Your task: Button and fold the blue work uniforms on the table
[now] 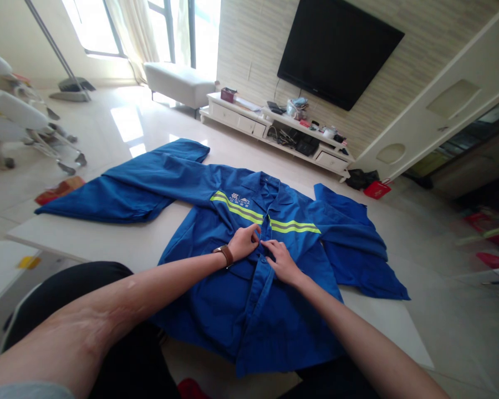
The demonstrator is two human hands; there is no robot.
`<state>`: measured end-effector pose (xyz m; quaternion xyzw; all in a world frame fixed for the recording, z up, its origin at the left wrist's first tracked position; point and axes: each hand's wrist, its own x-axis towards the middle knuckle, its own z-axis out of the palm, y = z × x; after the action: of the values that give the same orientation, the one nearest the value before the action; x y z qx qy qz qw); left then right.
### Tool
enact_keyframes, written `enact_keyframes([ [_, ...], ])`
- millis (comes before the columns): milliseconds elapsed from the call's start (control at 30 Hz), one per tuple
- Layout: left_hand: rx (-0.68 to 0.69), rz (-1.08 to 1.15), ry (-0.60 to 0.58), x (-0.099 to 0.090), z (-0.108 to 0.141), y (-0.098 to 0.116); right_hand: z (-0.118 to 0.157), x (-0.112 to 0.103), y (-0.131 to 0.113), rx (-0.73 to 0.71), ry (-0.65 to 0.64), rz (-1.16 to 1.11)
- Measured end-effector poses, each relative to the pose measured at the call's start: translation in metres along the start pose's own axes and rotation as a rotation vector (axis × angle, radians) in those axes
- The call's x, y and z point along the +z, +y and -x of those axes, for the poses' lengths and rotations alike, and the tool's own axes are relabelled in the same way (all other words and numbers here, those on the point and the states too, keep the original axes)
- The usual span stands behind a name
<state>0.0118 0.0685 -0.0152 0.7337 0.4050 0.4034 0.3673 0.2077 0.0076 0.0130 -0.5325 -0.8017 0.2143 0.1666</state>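
Note:
A blue work jacket (228, 277) with yellow-green reflective stripes lies front up, its collar away from me and its sleeves spread to both sides. At the front placket, just below the chest stripe, my left hand (244, 241) pinches the cloth edge with curled fingers. My right hand (281, 261) is close beside it, thumb and fingers closed on the other side of the placket. The small part between the fingertips is hidden. Further down the placket a button shows. Folded blue cloth lies under each sleeve.
The white table (45, 233) under the jacket shows at both sides. Beyond it stand a low white cabinet (241, 123) with clutter, a pale bench (178, 83) and a wall-mounted television (339, 52). A wheeled white frame (20, 113) is at the left.

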Motion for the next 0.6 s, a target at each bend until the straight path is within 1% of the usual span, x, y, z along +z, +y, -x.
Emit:
enact_keyframes([
  [167,0.003,0.003,-0.021,-0.0022,-0.0002,0.0041,-0.0033,-0.0042,0.0026,-0.025,-0.018,-0.078],
  [333,0.019,0.028,-0.066,-0.0066,-0.0018,0.009,-0.0036,-0.0028,0.0037,-0.046,-0.002,-0.054],
  [467,0.023,0.046,-0.092,-0.0074,-0.0038,0.0084,-0.0037,-0.0005,0.0049,-0.068,0.008,-0.055],
  [600,0.041,0.049,-0.101,-0.0058,-0.0052,0.0058,-0.0031,0.0036,0.0073,-0.036,0.035,-0.047],
])
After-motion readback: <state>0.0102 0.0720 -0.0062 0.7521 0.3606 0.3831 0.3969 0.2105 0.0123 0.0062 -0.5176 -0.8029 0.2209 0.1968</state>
